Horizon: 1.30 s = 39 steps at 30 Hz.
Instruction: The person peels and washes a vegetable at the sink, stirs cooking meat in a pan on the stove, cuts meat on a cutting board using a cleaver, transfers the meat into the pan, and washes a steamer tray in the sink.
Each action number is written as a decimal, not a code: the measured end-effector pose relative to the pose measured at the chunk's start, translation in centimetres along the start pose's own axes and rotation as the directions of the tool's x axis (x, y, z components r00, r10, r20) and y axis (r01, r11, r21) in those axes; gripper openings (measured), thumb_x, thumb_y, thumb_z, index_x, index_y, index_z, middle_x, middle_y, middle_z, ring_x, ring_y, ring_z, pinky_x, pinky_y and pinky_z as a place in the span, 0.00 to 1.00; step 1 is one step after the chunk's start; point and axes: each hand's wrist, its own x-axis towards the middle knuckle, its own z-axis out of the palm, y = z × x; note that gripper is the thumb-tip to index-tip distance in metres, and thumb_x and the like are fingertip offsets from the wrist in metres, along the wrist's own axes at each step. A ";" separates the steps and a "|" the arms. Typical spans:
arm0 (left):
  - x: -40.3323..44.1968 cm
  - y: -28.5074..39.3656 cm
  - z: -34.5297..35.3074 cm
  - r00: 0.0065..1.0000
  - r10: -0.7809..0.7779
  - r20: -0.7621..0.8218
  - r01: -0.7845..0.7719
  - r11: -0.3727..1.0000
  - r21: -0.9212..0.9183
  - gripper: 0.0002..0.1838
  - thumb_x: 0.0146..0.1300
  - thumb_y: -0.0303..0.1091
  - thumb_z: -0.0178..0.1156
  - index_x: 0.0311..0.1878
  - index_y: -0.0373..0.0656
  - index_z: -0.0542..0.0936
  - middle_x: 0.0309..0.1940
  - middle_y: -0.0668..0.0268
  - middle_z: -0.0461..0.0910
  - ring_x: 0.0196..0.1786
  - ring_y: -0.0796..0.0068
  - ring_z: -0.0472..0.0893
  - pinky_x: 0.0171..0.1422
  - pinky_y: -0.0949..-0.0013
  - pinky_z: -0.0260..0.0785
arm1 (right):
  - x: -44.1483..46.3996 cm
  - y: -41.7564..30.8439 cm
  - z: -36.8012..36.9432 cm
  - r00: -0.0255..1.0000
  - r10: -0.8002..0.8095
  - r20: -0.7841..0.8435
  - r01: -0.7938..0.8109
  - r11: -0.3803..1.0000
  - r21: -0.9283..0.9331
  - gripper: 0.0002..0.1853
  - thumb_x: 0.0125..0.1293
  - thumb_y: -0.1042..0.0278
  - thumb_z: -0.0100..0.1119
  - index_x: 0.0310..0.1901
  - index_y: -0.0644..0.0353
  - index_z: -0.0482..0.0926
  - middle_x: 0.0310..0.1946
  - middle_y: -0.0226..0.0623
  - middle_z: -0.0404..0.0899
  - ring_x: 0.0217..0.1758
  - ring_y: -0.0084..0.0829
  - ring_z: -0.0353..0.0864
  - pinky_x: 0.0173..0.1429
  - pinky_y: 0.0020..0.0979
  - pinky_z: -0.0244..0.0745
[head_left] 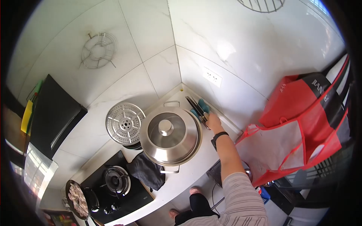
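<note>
My right hand (213,122) reaches to the back corner of the counter, a dark band on its wrist. Its fingers are closed around the near end of long dark utensils (197,107) that look like tongs; their exact kind is unclear. A teal item (203,105) lies against them, partly hidden. Just left of the hand stands a large steel pot (171,152) under a domed lid with a glass centre (151,128) and a round knob. My left hand does not show.
Behind the pot, a perforated steamer plate (125,123) leans at the wall. A dark cloth (147,171) lies beside the black gas stove (132,203). At lower left is a frying pan (71,184) holding pale meat-like pieces. A red bag (271,150) stands to the right.
</note>
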 end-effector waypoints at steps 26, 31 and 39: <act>-18.4 -5.9 -16.9 0.981 -0.130 -0.146 -0.105 0.279 -0.955 0.39 0.57 0.41 0.70 0.66 0.37 0.62 0.56 0.63 0.73 0.57 0.74 0.73 0.64 0.65 0.65 | -62.7 -17.2 -2.1 -0.279 -0.706 0.651 -0.021 0.682 0.731 0.19 0.59 0.64 0.62 0.44 0.70 0.71 0.24 0.31 0.72 0.19 0.18 0.67 0.24 0.20 0.63; -38.1 -13.6 -29.7 0.703 -0.526 -0.480 -0.248 0.451 -0.857 0.16 0.59 0.34 0.68 0.47 0.36 0.78 0.40 0.70 0.81 0.42 0.82 0.78 0.50 0.73 0.72 | -86.1 -18.9 5.4 -0.675 -0.320 0.665 0.098 0.854 0.511 0.11 0.58 0.75 0.52 0.44 0.64 0.72 0.23 0.30 0.70 0.16 0.18 0.62 0.19 0.22 0.58; -63.7 -21.8 -39.2 0.067 -0.728 -0.683 -0.475 0.579 -0.663 0.13 0.70 0.28 0.52 0.55 0.36 0.74 0.45 0.59 0.81 0.48 0.68 0.81 0.55 0.66 0.75 | -116.9 -16.7 10.7 -0.892 0.135 0.432 0.265 0.929 0.257 0.14 0.63 0.71 0.55 0.50 0.62 0.70 0.23 0.31 0.68 0.15 0.19 0.60 0.21 0.23 0.58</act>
